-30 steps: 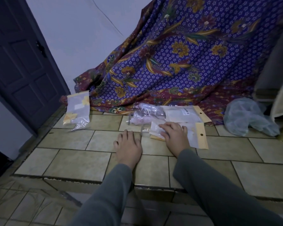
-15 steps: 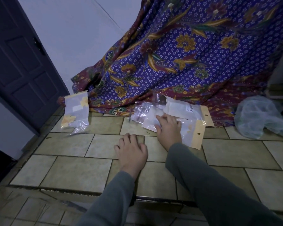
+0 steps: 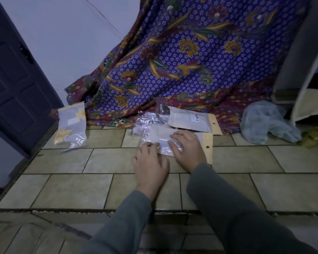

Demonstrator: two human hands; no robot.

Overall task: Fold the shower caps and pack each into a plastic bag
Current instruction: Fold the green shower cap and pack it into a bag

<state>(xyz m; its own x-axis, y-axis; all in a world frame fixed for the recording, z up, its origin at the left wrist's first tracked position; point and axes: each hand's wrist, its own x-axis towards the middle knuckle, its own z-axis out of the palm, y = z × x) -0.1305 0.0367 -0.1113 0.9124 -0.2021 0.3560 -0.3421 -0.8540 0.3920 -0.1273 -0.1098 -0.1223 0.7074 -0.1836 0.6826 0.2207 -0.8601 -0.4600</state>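
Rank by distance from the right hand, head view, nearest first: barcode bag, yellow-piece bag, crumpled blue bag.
From the right hand:
1. Barcode bag, just beyond the fingers, against the cloth.
2. Crumpled blue bag, off to the right by the cloth's edge.
3. Yellow-piece bag, far left near the door.

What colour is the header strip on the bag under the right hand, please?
Tan header strip, punched with holes; head view.

Both arms in grey sleeves reach forward. The left hand (image 3: 151,163) lies palm down with fingers spread and relaxed. The right hand (image 3: 188,150) is also palm down, its fingers slightly bent.
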